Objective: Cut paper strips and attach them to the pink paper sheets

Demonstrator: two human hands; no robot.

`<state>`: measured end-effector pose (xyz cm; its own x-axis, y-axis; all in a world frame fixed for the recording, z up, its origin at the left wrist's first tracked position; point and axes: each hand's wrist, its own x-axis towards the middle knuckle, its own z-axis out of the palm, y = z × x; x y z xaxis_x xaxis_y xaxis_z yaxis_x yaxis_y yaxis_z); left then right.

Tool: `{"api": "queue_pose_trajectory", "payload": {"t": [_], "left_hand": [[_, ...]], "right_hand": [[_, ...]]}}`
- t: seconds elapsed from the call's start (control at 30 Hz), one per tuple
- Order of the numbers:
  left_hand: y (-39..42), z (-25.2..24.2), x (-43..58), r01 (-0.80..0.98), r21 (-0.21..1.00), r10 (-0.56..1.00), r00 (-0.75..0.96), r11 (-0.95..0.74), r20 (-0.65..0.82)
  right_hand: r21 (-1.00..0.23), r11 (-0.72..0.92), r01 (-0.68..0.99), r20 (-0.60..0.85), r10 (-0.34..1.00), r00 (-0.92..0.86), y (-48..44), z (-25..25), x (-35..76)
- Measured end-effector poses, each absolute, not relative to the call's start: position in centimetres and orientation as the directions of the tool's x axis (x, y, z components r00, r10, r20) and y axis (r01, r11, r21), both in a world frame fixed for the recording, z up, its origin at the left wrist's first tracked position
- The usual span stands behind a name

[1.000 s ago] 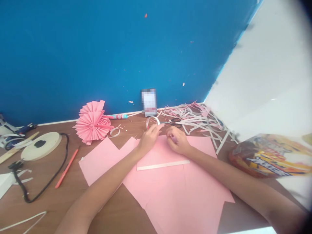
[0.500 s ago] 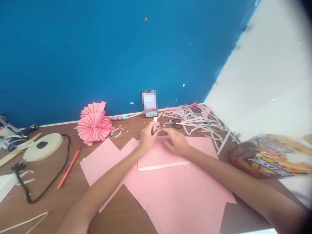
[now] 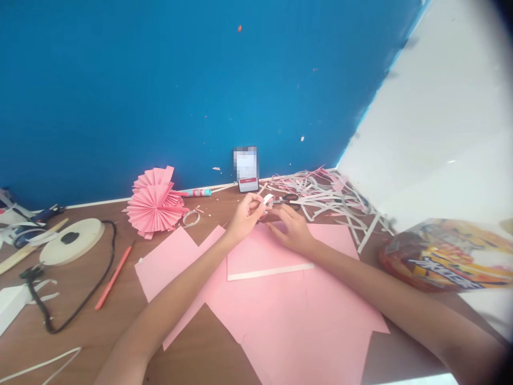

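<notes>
- Two hands met at the far edge of the pink paper sheets (image 3: 280, 305), out over the brown surface (image 3: 200, 353).
- Left hand (image 3: 244, 216) had thumb and fingertips pinched shut on a small curl of white strip (image 3: 267, 199), held up just off the paper.
- Right hand (image 3: 292, 230) sat palm-down on the pink paper, fingers loosely bent, tips right beside that curl. I couldn't tell if it actually gripped it.
- My read: the fiddly bit was in hand, working that little strip between the fingertips. Any next move would call for a light, steady pinch, since the strip looked flimsy.
- Scissors (image 3: 286, 198) lay just behind the hands, next to a pile of cut strips (image 3: 328, 195).
- Only container-ish thing was a snack bag (image 3: 444, 256) off to the right. Couldn't see what was inside it.
</notes>
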<state>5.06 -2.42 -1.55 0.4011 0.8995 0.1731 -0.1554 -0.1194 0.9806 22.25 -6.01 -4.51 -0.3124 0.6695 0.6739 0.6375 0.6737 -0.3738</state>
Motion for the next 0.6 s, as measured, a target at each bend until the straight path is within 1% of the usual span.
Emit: {"api": "queue_pose_trajectory", "payload": {"t": [0.13,0.27,0.33,0.4,0.47,0.53,0.6], "left_hand": [[-2.1,-0.9,4.8,-0.260,0.965,0.904,0.407,-0.023,0.131],[-2.4,0.0,4.9,-0.369,0.923,0.885,0.460,0.111,0.077],[-2.4,0.3,4.8,-0.364,0.922,0.869,0.491,0.134,0.067],[-1.9,0.3,4.4,-0.302,0.948,0.862,0.503,0.104,0.065],[-1.2,0.0,3.7,-0.197,0.980,0.876,0.478,0.034,0.066],[-0.2,-0.3,2.7,-0.051,0.998,0.891,0.452,-0.031,0.051],[0.6,-0.5,1.6,0.129,0.988,0.895,0.445,-0.088,0.022]], "right_hand": [[-0.326,0.697,0.639,0.656,0.653,-0.379,-6.1,-4.3,22.0],[-0.287,0.670,0.685,0.682,0.645,-0.345,-6.1,-4.3,22.1],[-0.260,0.650,0.714,0.684,0.646,-0.339,-6.1,-4.3,22.2],[-0.237,0.642,0.730,0.680,0.646,-0.347,-6.0,-4.2,22.2],[-0.232,0.643,0.730,0.679,0.644,-0.352,-6.0,-4.3,22.2],[-0.239,0.649,0.723,0.680,0.643,-0.353,-5.9,-4.4,22.2],[-0.250,0.652,0.716,0.680,0.645,-0.350,-5.8,-4.7,22.2]]}}
